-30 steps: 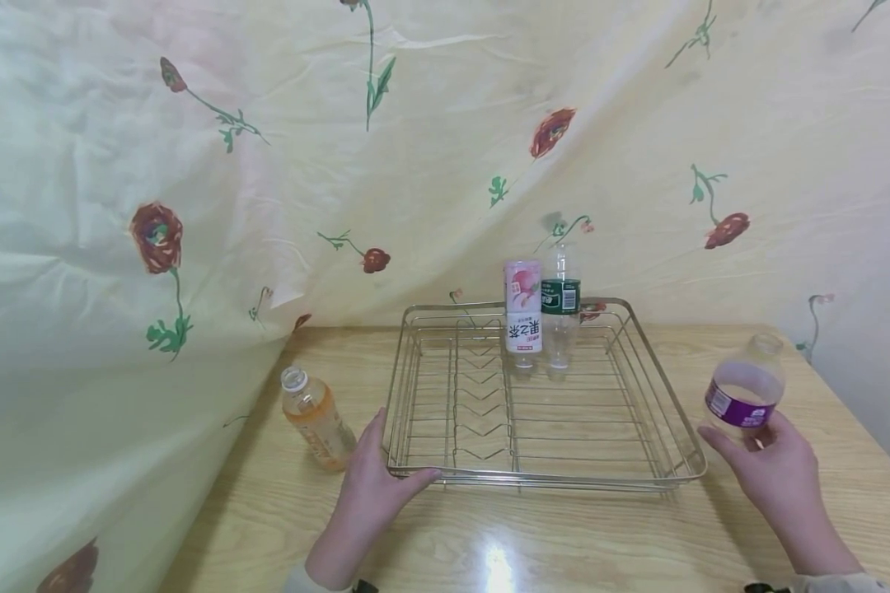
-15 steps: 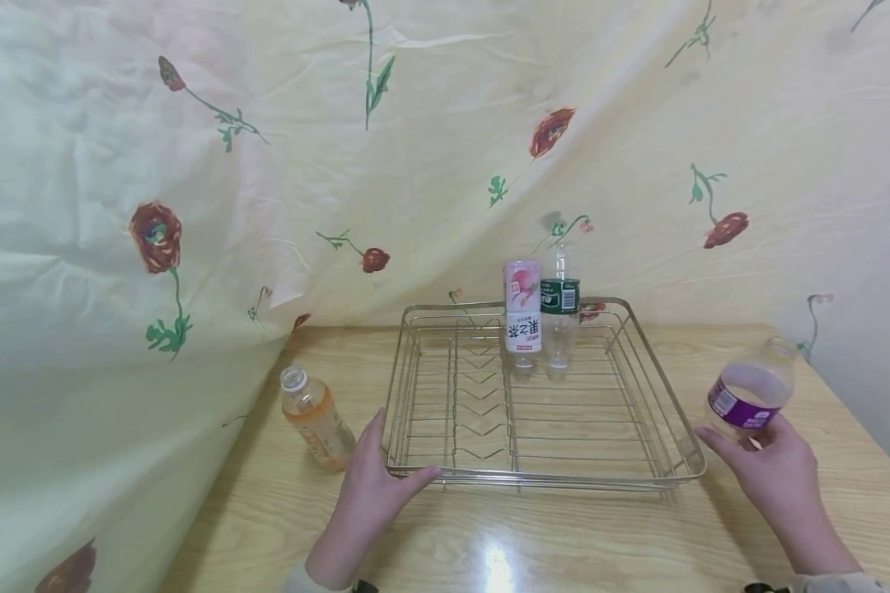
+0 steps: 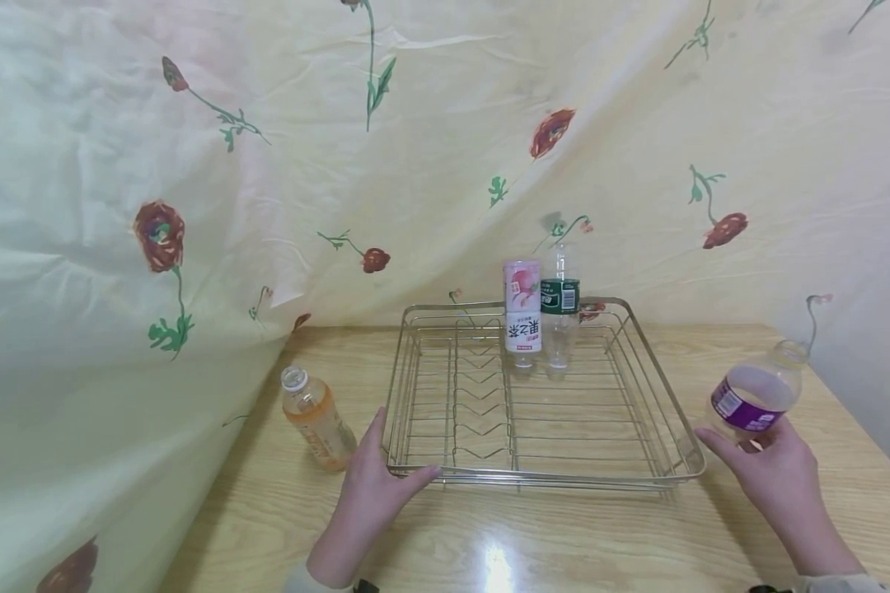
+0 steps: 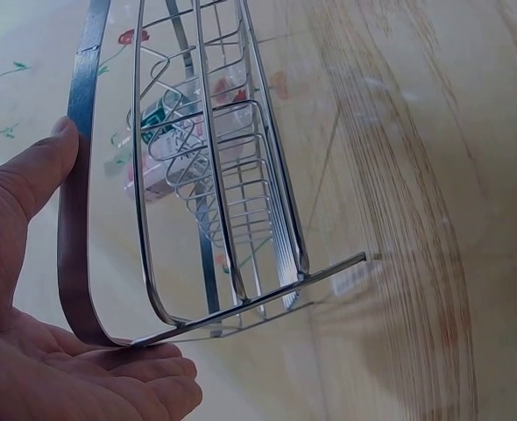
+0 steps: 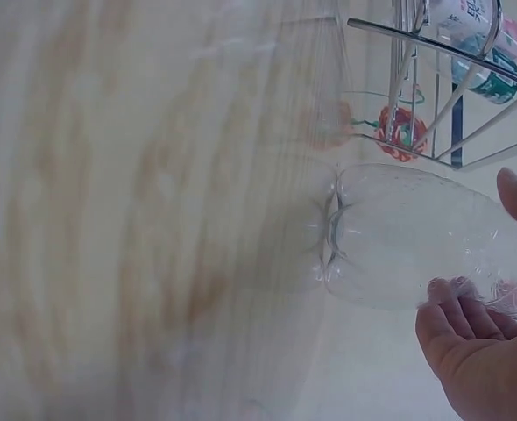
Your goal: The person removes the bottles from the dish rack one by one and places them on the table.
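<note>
At the front left corner of a wire dish rack [image 3: 549, 475], my left hand [image 3: 374, 486] lies with its thumb along the front rim and forefinger along the left side. In the left wrist view, the thumb [image 4: 44, 167] touches the flat metal rim, and the other fingers lie by the corner. To the right of the rack, my right hand [image 3: 779, 465] holds a clear plastic bottle [image 3: 752, 395] with a purple label, its neck tilted to the right. The right wrist view has the bottle's base [image 5: 355, 232] at the wooden table, between thumb and fingers.
Inside the rack, at its back, a pink and white fruit tea bottle [image 3: 522, 309] and a clear bottle with a green label [image 3: 560, 301] stand side by side, caps down. An orange-labelled bottle [image 3: 317, 416] is left of the rack. Flowered cloth [image 3: 430, 165] hangs behind the table [image 3: 578, 535].
The purple-labelled bottle in my right hand has tipped further right, its neck swinging that way. My left hand and the rack have stayed in place.
</note>
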A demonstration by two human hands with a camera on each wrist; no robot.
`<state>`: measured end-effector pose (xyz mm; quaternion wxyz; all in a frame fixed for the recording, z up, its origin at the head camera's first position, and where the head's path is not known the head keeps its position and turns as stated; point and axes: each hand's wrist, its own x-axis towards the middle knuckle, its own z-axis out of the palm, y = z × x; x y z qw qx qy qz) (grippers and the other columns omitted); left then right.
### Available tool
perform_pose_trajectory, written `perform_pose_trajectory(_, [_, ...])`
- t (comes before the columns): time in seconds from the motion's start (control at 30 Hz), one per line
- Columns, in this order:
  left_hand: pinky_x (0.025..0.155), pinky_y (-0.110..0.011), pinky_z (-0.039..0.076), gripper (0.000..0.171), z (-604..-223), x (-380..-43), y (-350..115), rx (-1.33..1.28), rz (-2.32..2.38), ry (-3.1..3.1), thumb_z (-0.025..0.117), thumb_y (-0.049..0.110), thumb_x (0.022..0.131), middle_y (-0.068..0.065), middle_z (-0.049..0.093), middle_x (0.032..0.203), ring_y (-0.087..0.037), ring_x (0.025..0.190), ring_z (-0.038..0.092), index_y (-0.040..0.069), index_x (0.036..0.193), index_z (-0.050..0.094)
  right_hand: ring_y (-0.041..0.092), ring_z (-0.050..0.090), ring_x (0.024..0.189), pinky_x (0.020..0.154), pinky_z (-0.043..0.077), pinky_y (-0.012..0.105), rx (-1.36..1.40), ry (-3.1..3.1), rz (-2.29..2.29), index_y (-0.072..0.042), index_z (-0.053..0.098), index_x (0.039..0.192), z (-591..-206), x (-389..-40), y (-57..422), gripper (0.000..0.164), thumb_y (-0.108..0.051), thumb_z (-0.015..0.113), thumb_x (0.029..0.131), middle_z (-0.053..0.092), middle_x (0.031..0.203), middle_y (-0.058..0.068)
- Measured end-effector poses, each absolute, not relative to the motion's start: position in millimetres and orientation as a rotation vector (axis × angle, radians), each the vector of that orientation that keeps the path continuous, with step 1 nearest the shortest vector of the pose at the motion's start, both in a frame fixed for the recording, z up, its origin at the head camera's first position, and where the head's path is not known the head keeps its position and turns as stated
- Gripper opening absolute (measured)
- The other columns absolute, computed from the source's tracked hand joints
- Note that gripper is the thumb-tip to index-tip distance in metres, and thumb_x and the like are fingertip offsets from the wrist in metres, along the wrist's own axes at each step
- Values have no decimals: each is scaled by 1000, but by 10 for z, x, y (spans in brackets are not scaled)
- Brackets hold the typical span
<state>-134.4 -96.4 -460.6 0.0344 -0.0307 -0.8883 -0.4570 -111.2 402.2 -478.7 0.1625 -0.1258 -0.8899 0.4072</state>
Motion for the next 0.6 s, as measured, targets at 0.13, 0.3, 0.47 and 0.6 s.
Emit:
perform_pose_trajectory(0.13, [112, -62, 30, 124, -4605, -1344, -960, -87, -1411, -2731, 90, 56, 68, -23, 33, 158, -46, 141, 34, 7, 161, 23, 46, 53, 123, 74, 43, 1, -348, -2530, 1193, 5, 35, 150, -4762, -1087, 4024, 86, -32, 82, 88, 47, 139, 39])
perform_pose_trajectory(0.3, [112, -62, 30, 125, -4617, -1347, -961, -83, -1408, -2738, 90, 56, 68, -23, 32, 159, -47, 141, 33, 6, 161, 23, -3, 45, 120, 86, 37, -1, -319, -2514, 1188, -8, 31, 157, -4713, -1044, 4025, 89, -33, 82, 89, 46, 144, 34])
perform_pose_trajectory(0.47, [112, -62, 31, 124, -4626, -1357, -967, -103, -1398, -2733, 90, 56, 69, -25, 33, 158, -47, 141, 34, 4, 160, 23, 0, 44, 125, 88, 35, 0, -322, -2517, 1154, -9, 30, 157, -4630, -1021, 4008, 88, -34, 81, 90, 46, 145, 32])
perform_pose_trajectory(0.6, [112, -62, 31, 124, -4628, -1358, -965, -113, -1392, -2733, 89, 56, 70, -25, 33, 158, -47, 141, 34, 4, 160, 23, 17, 42, 137, 95, 32, 2, -347, -2463, 1143, -7, 30, 157, -4557, -1008, 3956, 89, -31, 82, 89, 43, 148, 31])
